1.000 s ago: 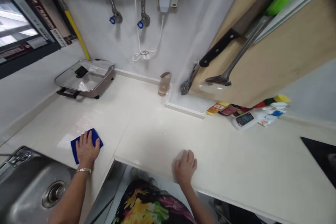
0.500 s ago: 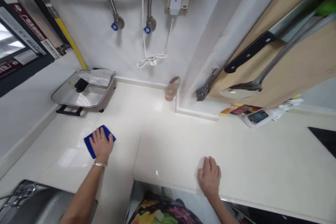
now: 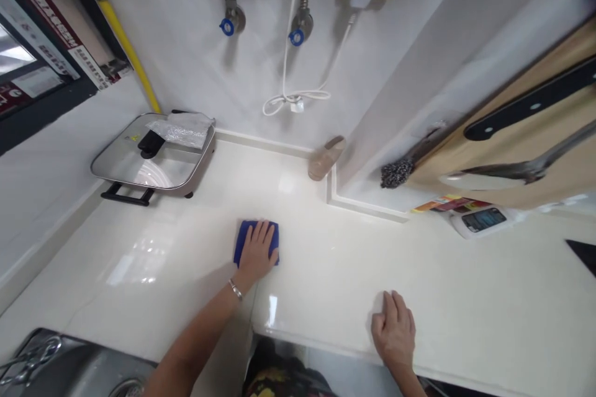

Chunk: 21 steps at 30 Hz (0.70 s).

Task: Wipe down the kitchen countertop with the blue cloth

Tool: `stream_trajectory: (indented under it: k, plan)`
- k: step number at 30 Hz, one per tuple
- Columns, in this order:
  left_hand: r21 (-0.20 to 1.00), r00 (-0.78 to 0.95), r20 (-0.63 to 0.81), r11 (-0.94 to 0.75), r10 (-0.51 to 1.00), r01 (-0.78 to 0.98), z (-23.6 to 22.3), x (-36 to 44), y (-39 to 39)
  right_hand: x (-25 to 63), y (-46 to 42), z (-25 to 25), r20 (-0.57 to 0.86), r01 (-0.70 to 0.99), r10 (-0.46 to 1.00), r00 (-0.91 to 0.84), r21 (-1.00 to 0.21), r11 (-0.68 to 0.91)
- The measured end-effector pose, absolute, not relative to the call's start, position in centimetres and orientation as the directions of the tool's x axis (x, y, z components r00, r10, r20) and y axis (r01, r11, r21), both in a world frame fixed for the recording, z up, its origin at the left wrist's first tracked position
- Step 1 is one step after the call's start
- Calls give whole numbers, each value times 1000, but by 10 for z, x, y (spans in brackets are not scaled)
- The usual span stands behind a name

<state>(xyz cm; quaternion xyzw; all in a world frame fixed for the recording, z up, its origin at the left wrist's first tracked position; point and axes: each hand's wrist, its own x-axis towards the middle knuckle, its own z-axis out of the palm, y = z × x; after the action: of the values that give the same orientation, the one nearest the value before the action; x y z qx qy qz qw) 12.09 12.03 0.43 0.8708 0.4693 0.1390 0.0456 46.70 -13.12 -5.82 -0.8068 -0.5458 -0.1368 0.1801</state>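
Observation:
My left hand [image 3: 257,250] lies flat, fingers stretched out, pressing a blue cloth [image 3: 244,237] onto the cream countertop [image 3: 354,260] near the inner corner. My right hand [image 3: 395,329] rests on the counter close to its front edge, fingers held together and flat, with nothing in it. A bracelet circles my left wrist.
An electric pan with a glass lid [image 3: 153,158] stands at the back left. A small brown cup [image 3: 326,159] sits by the wall corner. A scrubber [image 3: 395,172], packets and a white bottle [image 3: 484,221] lie at the right. A steel sink [image 3: 60,369] is at the lower left.
My left hand has slid the blue cloth to the right, from beside the sink toward the counter's inner corner. My right hand has kept its place near the front edge.

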Motion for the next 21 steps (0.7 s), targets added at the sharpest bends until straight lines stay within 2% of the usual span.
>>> stream_trajectory:
  k: [8, 13, 21]
  plan:
    - [227, 527, 205, -564, 824, 794, 9, 145, 192, 467, -130, -54, 366, 910, 833, 414, -168, -378]
    - [233, 507, 218, -549, 834, 803, 7, 165, 239, 463, -127, -50, 324, 898, 838, 439, -130, -421]
    - [240, 433, 239, -485, 869, 841, 2, 206, 307, 468, -130, -55, 334, 914, 853, 400, -82, -397]
